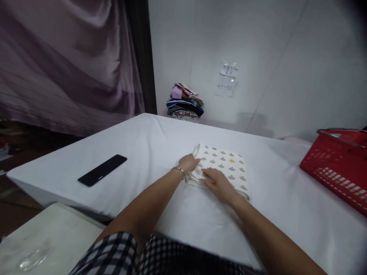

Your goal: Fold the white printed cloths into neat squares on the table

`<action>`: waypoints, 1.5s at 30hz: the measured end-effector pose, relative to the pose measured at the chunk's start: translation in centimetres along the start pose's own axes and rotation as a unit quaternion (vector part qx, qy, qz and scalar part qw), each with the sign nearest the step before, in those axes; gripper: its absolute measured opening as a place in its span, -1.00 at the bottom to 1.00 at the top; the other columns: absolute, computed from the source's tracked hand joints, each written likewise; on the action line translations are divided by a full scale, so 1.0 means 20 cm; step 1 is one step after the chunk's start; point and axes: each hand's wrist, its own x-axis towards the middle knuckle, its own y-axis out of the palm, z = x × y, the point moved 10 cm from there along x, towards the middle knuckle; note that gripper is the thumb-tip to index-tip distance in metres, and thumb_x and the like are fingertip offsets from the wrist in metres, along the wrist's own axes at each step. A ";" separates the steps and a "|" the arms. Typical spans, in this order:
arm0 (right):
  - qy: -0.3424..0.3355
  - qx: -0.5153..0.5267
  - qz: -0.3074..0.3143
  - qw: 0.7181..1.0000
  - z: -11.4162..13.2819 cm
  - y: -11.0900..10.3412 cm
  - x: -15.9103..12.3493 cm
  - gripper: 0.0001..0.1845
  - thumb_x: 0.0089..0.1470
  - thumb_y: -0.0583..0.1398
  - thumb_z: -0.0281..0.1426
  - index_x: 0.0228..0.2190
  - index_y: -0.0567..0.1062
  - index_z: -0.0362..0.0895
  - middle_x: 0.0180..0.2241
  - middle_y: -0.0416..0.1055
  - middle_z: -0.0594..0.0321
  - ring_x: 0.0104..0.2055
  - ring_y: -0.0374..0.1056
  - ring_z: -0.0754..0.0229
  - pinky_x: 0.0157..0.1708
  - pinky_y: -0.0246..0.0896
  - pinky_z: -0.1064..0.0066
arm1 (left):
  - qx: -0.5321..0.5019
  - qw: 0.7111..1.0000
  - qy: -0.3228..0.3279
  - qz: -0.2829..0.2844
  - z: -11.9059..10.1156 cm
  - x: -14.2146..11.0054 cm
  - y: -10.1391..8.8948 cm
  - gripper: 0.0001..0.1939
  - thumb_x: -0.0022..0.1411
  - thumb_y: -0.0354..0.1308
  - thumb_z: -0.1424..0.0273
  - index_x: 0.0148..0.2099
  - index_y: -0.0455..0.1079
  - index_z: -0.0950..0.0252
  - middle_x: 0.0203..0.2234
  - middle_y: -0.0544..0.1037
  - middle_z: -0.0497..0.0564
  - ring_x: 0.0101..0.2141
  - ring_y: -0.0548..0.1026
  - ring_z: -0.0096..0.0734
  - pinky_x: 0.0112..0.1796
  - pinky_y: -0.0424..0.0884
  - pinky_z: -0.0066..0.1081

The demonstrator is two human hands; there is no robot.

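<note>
A folded white cloth (pixel 222 162) with rows of grey duck-like shapes and one yellow one lies on the white-covered table (pixel 137 152). My left hand (pixel 189 163), with a bracelet at the wrist, is closed on the cloth's left edge. At the near left corner, the fingers of my right hand (pixel 218 183) are bent and closed on the cloth's layers. Both hands partly cover that side of it, and some fingertips are hidden.
A black flat slab (pixel 102 170) lies to the left on the table. A red plastic basket (pixel 341 164) stands at the right. Folded clothes (pixel 185 102) are stacked beyond the far edge, by the wall. A pale surface (pixel 51 236) sits lower at the near left.
</note>
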 end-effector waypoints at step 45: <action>0.384 0.194 -0.020 0.902 -1.02 -0.13 -0.28 -0.66 -0.14 0.21 -0.20 -0.34 0.57 -0.15 -0.47 0.47 0.23 -0.41 0.36 0.15 -0.42 0.22 0.38 | 0.065 0.995 0.069 0.005 0.10 0.28 -0.26 -0.40 -0.06 0.23 0.09 0.04 0.36 0.22 0.04 0.41 0.11 0.01 0.36 -0.14 -0.05 0.24 -0.40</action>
